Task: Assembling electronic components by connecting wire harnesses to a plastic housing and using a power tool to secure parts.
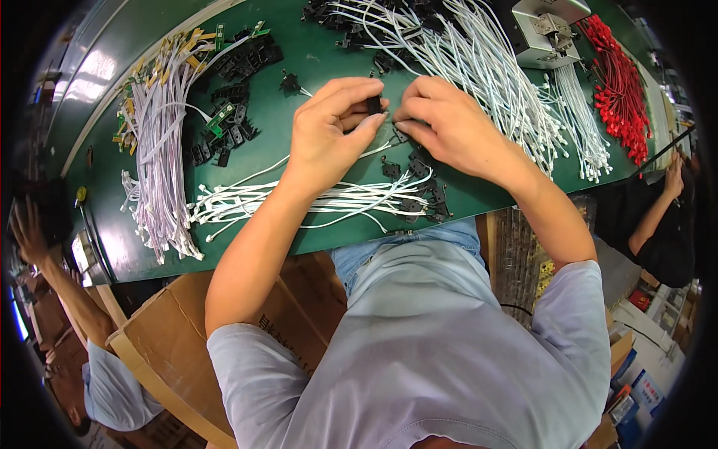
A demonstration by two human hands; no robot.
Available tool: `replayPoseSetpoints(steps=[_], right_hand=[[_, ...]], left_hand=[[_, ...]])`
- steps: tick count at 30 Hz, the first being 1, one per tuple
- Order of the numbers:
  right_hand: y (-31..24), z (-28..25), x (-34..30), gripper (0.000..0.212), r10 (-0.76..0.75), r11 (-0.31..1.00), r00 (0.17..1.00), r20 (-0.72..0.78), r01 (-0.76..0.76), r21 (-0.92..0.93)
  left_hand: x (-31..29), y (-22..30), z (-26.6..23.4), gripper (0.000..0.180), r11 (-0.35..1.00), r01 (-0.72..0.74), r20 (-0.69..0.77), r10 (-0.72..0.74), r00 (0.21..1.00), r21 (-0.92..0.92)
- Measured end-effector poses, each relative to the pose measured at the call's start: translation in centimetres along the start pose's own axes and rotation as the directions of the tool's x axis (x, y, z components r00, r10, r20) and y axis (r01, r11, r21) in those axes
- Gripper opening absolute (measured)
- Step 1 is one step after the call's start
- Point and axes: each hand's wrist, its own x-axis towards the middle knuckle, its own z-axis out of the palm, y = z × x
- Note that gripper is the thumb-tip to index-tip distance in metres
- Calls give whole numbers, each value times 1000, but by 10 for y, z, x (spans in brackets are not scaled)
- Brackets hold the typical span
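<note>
Above the green bench, my left hand is closed, pinching a small black plastic housing between thumb and fingers. Close beside it, my right hand has its thumb and fingers pressed together. What those fingers hold, if anything, is too small to make out. Just below the hands lies a bundle of white cables with white plugs at the left and small black parts at the right. A single black part with a white lead sits beyond my left hand.
Flat white cables with green circuit boards lie at the left, beside loose black housings. White cables spread at far right, near a metal machine and red cables. Other people sit at both sides; a cardboard box stands below.
</note>
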Motion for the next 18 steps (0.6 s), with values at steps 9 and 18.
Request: replayPoseSetpoints(steps=[9,18], right_hand=[[8,-8,-8,19,-201,979,979,34,202,-20],[5,-11,-14,19,-191,981,978,82,192,-4]], left_hand=[[0,3,1,52,995,96,-9,-97,995,-37],[-1,-3,-2,28,997,38,33,-40,999,72]])
